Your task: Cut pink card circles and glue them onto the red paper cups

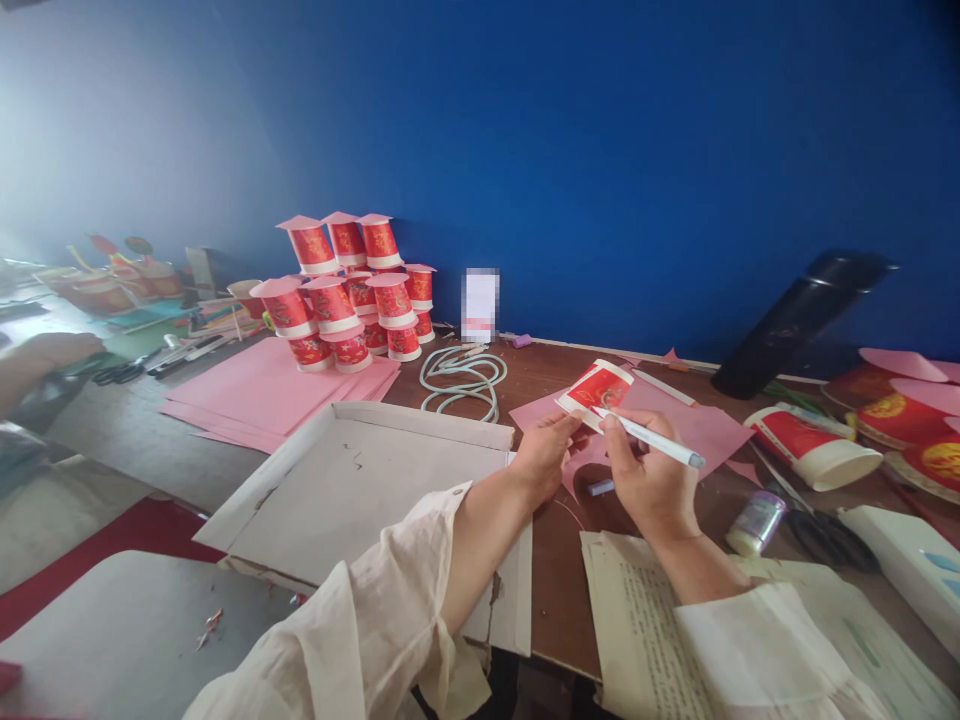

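Note:
My left hand (551, 450) is closed on a red paper cup (600, 385) with a white rim, which lies tipped on its side over pink paper (536, 412). In my right hand (656, 475) is a white marker pen (660, 440), its tip against the cup's side near the rim. A small grey pen cap (601, 488) rests on the table just below the hands. My fingers partly hide the cup's lower side, and what the tip marks is too small to make out.
Red cups topped with pink paper (341, 300) stand stacked at the left, on pink sheets (225, 390). A white box lid (360, 490), a coiled cable (465, 380), a black flask (802, 320), scissors (832, 540) and printed pages (637, 610) lie around. Another person's hand (52, 355) is far left.

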A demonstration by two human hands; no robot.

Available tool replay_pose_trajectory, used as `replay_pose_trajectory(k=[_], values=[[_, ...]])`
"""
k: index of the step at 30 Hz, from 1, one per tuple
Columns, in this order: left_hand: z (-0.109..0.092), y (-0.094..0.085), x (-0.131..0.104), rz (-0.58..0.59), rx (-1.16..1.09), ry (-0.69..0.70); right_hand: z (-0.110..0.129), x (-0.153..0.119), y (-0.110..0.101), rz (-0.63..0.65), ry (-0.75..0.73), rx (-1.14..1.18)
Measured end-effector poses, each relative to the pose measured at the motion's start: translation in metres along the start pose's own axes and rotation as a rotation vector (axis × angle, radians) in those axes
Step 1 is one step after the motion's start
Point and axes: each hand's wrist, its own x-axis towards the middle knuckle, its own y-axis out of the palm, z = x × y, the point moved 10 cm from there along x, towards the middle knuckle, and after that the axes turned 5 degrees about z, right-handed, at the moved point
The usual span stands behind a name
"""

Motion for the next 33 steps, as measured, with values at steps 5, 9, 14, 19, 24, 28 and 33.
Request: replay_pose_trajectory(k=[5, 9, 14, 19, 24, 28, 33], values=[[-0.0009, 0.0007, 0.0004, 0.021, 0.048, 0.011, -0.0023, -0.0002, -0.0001, -0.004, 0.021, 0.015], [-0.0037, 0.0012, 0.0002, 0.029, 0.090, 0.038, -0.0031, -0.0006, -0.0014, -0.016, 0.037, 0.002], [-0.0027, 0.0002, -0.0005, 0.008, 0.067, 0.035, -0.0029, -0.0006, -0.0001, -0.005, 0.028, 0.002], [-0.0014, -0.0020, -0.0013, -0.021, 0.013, 0.012, -0.0017, -0.0007, -0.0002, -0.004, 0.015, -0.011], [0.0012, -0.0036, -0.0012, -0.023, -0.025, -0.009, 0.0014, -0.0006, -0.0016, -0.013, 0.000, -0.023], [0.0036, -0.0047, -0.0012, -0.032, -0.045, -0.022, 0.0017, -0.0003, -0.0019, -0.013, 0.005, -0.023], [0.0041, -0.0061, -0.0003, -0.038, -0.047, -0.023, 0.0016, -0.0003, -0.0020, -0.013, 0.006, -0.044]])
